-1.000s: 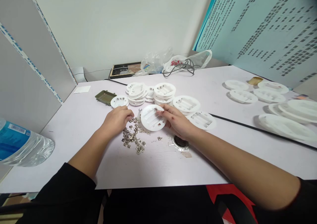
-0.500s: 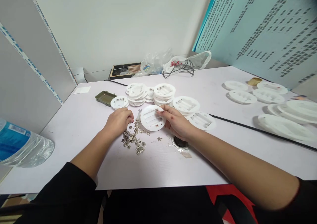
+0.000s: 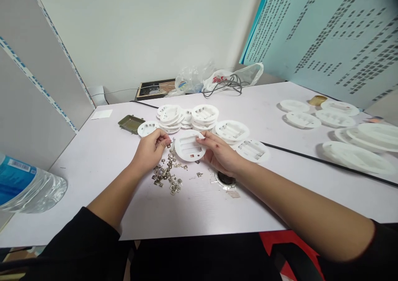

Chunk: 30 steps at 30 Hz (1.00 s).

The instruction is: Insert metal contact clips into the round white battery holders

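Pale laminate tabletop point(image 3: 93, 198) spreads before us, backed by a cream wall point(image 3: 139, 32), with a blue printed board point(image 3: 336, 36) at the far right. Our right hand point(image 3: 219, 152) grips the round white plastic battery holder point(image 3: 188, 146) by its right edge, thumb on top and fingers beneath, keeping it between both hands at the middle of the table. Our left hand point(image 3: 151, 150) sits at the holder's left edge with its fingertips point(image 3: 166, 142) pinched close, though we cannot tell whether they hold one of the small metal clips point(image 3: 166, 175) scattered just below. We judge the holder light and fairly stiff, yet thin enough that its moulded slot walls could crack, so its rim looks like the safest place to take hold. The clips look tiny, springy and easy to fumble. The holder's slots appear to contain no batteries. Beyond it stand stacks of similar holders point(image 3: 203, 115), beside an olive-green case point(image 3: 131, 123) whose contents are hidden. Farther off, a grey cable point(image 3: 231, 84) lies against a white plastic bag point(image 3: 233, 77), while a water bottle point(image 3: 27, 185) lies at the near left.
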### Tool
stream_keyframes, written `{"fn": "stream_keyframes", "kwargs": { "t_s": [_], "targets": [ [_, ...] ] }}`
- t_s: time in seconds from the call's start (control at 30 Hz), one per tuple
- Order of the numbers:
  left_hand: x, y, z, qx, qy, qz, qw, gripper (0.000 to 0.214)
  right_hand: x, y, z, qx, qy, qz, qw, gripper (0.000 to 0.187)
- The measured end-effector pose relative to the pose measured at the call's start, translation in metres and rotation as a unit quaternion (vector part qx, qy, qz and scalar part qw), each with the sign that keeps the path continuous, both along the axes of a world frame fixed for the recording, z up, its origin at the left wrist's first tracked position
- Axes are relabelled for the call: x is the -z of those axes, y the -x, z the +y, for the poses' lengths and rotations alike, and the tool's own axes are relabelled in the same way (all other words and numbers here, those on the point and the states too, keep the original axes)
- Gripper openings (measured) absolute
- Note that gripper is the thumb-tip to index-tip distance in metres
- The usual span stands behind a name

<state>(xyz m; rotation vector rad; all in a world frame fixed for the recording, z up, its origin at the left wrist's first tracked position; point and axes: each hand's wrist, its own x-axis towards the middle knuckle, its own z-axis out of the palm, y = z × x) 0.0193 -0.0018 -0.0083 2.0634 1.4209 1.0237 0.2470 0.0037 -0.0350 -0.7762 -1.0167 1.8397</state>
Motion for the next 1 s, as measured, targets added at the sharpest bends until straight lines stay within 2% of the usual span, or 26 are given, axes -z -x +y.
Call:
{"fn": "stream_keyframes", "kwargs": {
  "t_s": [0.27,0.5,0.73,1.0],
  "targets": [
    [0.0093,-0.0042,0.0015,0.038,0.012,-0.057,0.998,0.003,-0.0025,0.0004,-0.0022,-0.008,-0.025,0.019,0.999,0.033],
    [0.0066,-0.005,0.0,0.035,0.021,-0.075,0.996,0.01,-0.005,0.0006,-0.0039,-0.01,-0.036,0.019,0.999,0.036],
    [0.0091,-0.0077,-0.0011,0.026,0.018,-0.068,0.997,0.01,-0.0058,-0.0008,-0.0056,-0.028,-0.045,0.008,0.999,0.046],
    [0.0077,-0.0107,-0.0057,0.016,-0.018,-0.034,0.999,0.005,-0.0053,0.0023,-0.0092,-0.019,-0.096,-0.038,0.994,0.055]
  ]
}}
